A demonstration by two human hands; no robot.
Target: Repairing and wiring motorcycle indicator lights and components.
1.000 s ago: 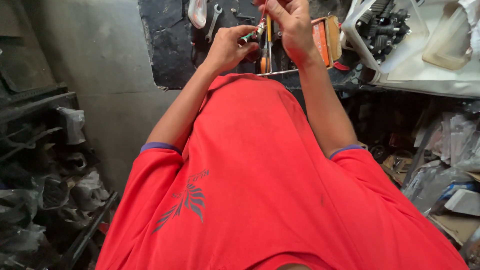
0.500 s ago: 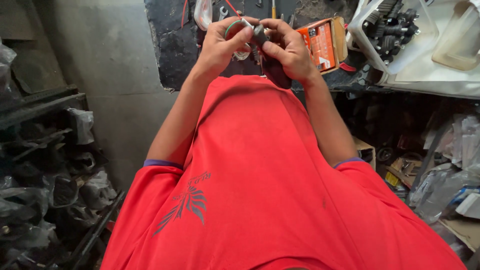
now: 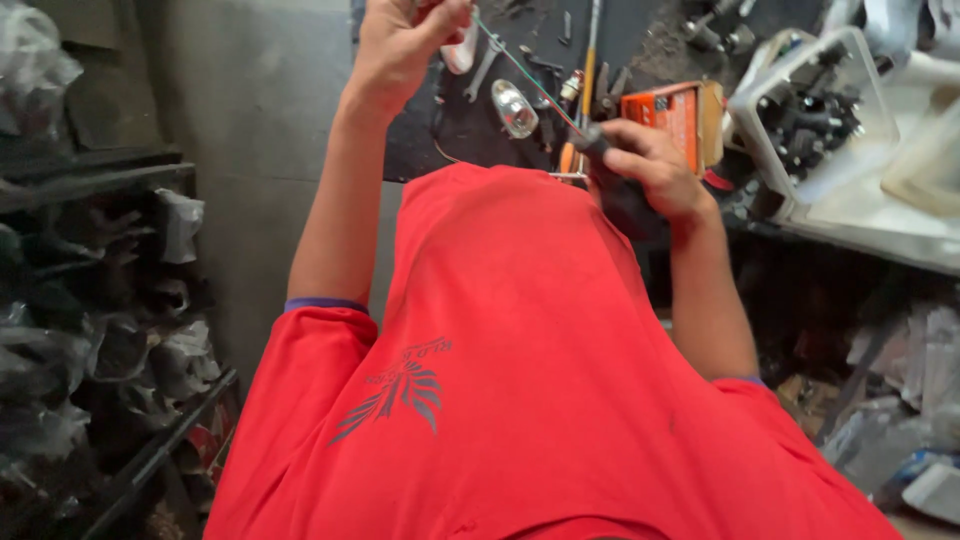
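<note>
The hands have moved apart: the left hand (image 3: 405,40) pinches a thin green wire (image 3: 530,82) taut, above the orange box (image 3: 668,115), while the right hand (image 3: 650,165) fingers close on its dark end.

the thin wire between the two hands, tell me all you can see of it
The thin wire looks greenish and is pulled taut in a straight slanted line. Its upper end is pinched in the left hand, raised near the top of the view; its lower end runs to a small dark part gripped in the right hand. It hangs above the dark, cluttered workbench, touching nothing else visible. Its ends are hidden by the fingers.
</note>
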